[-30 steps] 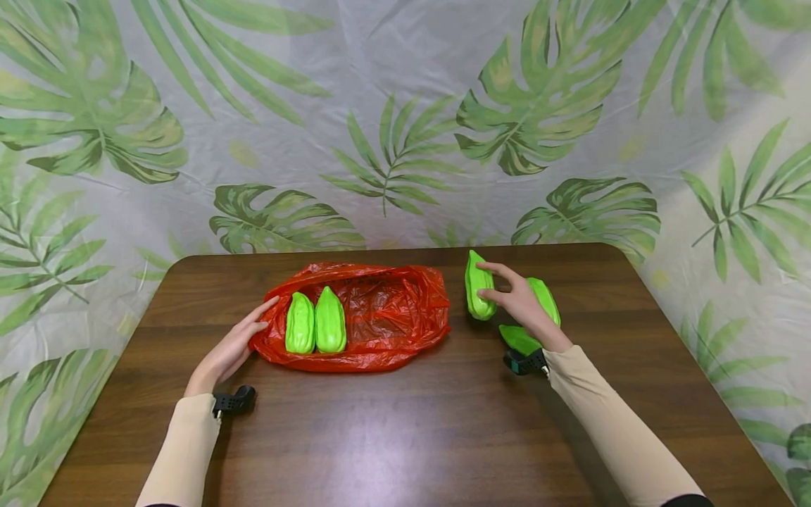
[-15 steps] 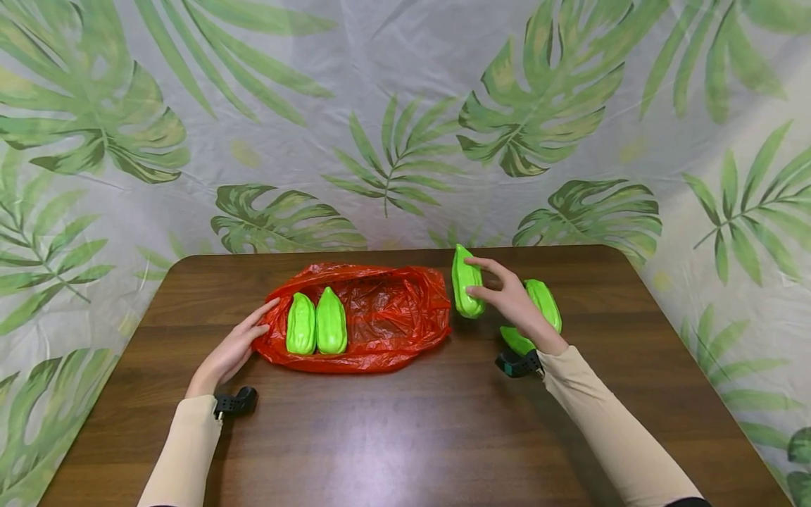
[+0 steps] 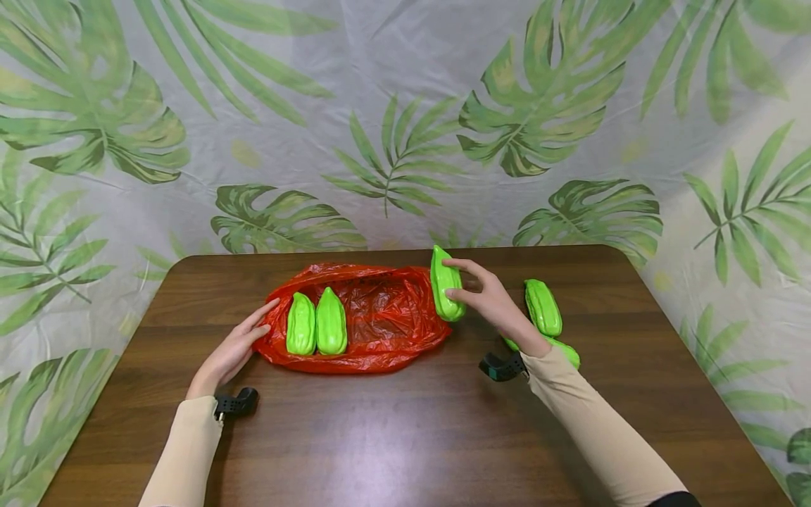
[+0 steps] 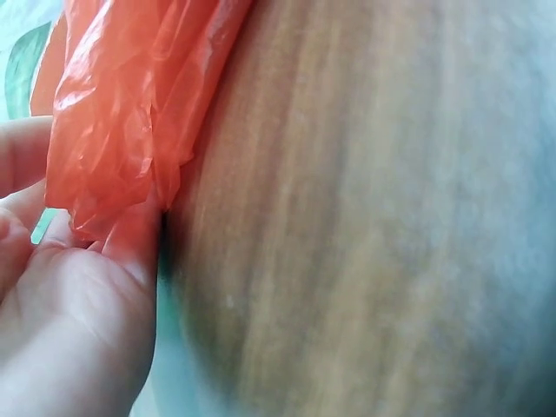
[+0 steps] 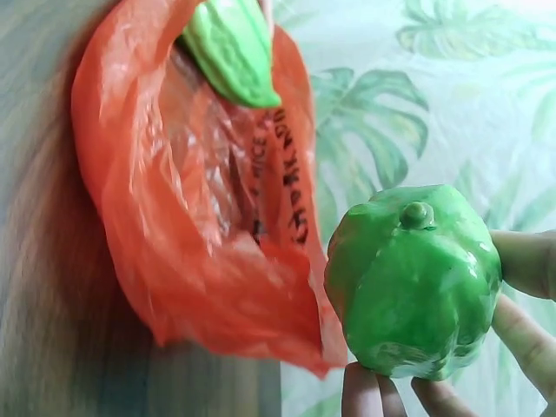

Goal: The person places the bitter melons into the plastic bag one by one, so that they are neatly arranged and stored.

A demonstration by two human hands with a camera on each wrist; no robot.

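My right hand holds a green ribbed gourd by its side between thumb and fingers, over the right end of a red plastic bag. In the right wrist view the gourd shows its stem end, with fingertips around it. The bag lies on its side with its mouth spread wide. Two similar gourds, a left one and a right one, lie side by side in its left part. At the left end, my left hand pinches the bag's edge; thin plastic covers some fingertips.
Two more green gourds lie at the right of the brown wooden table: one tilted gourd and, nearer me, one gourd partly hidden behind my right wrist. A leaf-print cloth hangs behind the table.
My right hand has carried the gourd leftward from beside the bag to over its right end. More of the nearer gourd at right now shows. My left hand and the bag look the same.
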